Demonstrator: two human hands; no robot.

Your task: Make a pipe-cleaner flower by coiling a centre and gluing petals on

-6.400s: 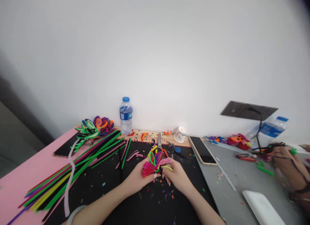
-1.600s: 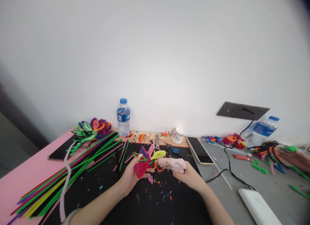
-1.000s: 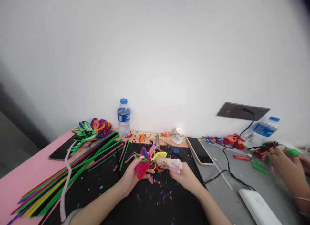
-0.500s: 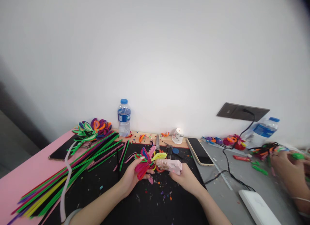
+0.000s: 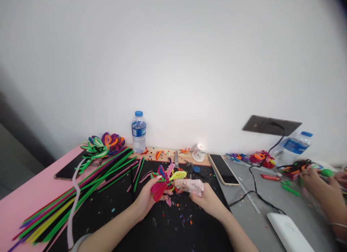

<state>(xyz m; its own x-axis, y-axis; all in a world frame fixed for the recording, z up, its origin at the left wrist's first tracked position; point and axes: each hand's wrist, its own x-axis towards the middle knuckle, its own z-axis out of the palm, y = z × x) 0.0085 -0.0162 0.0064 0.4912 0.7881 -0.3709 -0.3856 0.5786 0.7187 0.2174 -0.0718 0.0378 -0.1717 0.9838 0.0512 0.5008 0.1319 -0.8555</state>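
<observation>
My left hand (image 5: 145, 198) is closed round a flower made of looped pipe cleaners (image 5: 163, 180) in pink, red, green, blue and yellow, held over the black mat (image 5: 127, 212). My right hand (image 5: 207, 199) grips a pink glue gun (image 5: 191, 186) lying level, its nozzle pointing left and touching the flower's centre. The gun's black cord (image 5: 252, 179) runs right across the grey table up to a wall socket (image 5: 271, 124).
A long bundle of straight pipe cleaners (image 5: 78, 192) lies at left beside finished flowers (image 5: 104, 142) and a phone (image 5: 66, 170). Water bottle (image 5: 138, 131), scissors (image 5: 176, 159), keys (image 5: 193, 168), paper cup (image 5: 198, 152) and another phone (image 5: 223, 168) sit behind. Another person's hands (image 5: 321, 187) work at right.
Since 6.4 s ago my right hand has taken up the glue gun and brought it to the flower. Over the last second both hands have barely moved; the other person's hands keep shifting.
</observation>
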